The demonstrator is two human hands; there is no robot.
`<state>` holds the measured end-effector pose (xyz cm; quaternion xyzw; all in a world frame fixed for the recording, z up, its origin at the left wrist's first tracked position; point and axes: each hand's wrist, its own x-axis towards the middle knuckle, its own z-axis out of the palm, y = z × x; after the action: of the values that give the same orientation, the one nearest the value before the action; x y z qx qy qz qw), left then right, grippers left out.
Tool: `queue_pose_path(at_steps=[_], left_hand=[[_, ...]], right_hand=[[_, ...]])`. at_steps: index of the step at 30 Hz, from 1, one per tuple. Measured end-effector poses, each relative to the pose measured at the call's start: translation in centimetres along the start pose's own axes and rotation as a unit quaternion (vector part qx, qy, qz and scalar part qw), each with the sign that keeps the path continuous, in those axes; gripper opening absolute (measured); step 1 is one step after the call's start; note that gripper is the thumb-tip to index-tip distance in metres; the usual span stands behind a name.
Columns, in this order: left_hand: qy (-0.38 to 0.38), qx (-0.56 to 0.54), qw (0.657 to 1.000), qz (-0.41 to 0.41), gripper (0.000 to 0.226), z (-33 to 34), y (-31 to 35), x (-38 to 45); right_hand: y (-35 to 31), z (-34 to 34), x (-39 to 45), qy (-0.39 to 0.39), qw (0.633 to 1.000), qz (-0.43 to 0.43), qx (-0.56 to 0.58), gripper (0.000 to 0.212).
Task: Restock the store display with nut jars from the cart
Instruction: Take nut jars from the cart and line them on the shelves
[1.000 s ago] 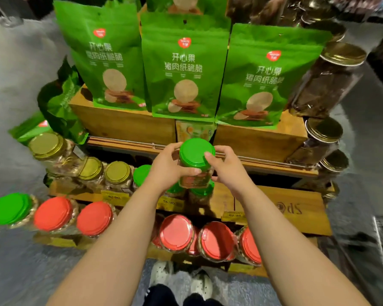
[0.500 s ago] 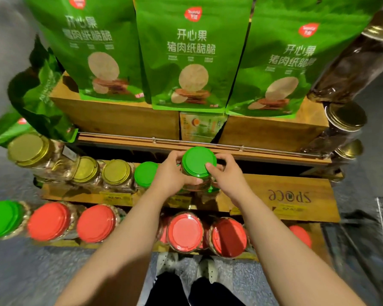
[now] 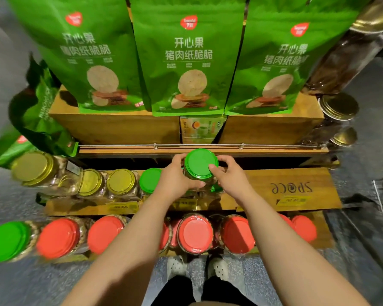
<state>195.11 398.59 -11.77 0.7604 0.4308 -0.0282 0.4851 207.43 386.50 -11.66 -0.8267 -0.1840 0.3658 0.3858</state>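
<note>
While three green snack bags (image 3: 187, 58) stand above the hands, three gold-lidded jars (image 3: 119, 181) and one green-lidded jar (image 3: 150, 180) sit to their left. The left hand (image 3: 175, 181) and right hand (image 3: 229, 180) clasp a clear nut jar (image 3: 200, 167) with a green lid, over the middle shelf (image 3: 296, 188). Bare wood lies right of the hands.
</note>
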Motion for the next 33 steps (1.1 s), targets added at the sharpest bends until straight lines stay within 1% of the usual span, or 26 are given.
queue_pose_path(at_steps=[4,6,8,11,14,16,19,23,29,33], left_hand=[[-0.007,0.091,0.996,0.020,0.124,-1.8,1.6,-1.4],[-0.010,0.150,0.987,0.049,0.123,-3.4,2.9,-2.3],[-0.009,0.210,0.974,0.087,0.116,-4.9,4.4,-3.3],[-0.006,0.320,0.935,0.154,0.108,-6.2,7.6,-5.3],[-0.025,0.416,0.881,0.226,0.104,-5.6,11.2,-7.6],[-0.042,0.458,0.845,0.273,0.102,-4.2,13.5,-9.2],[-0.059,0.481,0.807,0.339,0.099,-1.4,15.8,-11.3],[-0.090,0.496,0.765,0.401,0.102,3.0,18.9,-14.4],[-0.119,0.507,0.708,0.477,0.107,10.8,22.9,-19.4],[-0.140,0.485,0.698,0.508,0.108,17.5,25.5,-23.7]], right_hand=[[-0.5,-0.9,-1.3,0.031,0.999,-0.005,-0.011,0.048],[-0.9,-2.0,-2.2,0.033,0.999,-0.013,-0.028,0.048],[-1.2,-3.3,-3.4,0.032,0.998,-0.020,-0.057,0.048],[-1.6,-5.6,-6.0,0.045,0.993,-0.035,-0.103,0.047],[-1.8,-8.0,-9.4,0.054,0.983,-0.034,-0.171,0.054],[-1.5,-9.8,-12.1,0.060,0.968,-0.022,-0.242,0.058],[-0.1,-12.4,-15.9,0.093,0.943,0.003,-0.319,0.065],[2.4,-16.1,-21.7,0.111,0.928,0.045,-0.352,0.079],[8.8,-21.3,-29.8,0.160,0.933,0.118,-0.301,0.093],[13.8,-25.9,-35.8,0.184,0.928,0.158,-0.283,0.094]])
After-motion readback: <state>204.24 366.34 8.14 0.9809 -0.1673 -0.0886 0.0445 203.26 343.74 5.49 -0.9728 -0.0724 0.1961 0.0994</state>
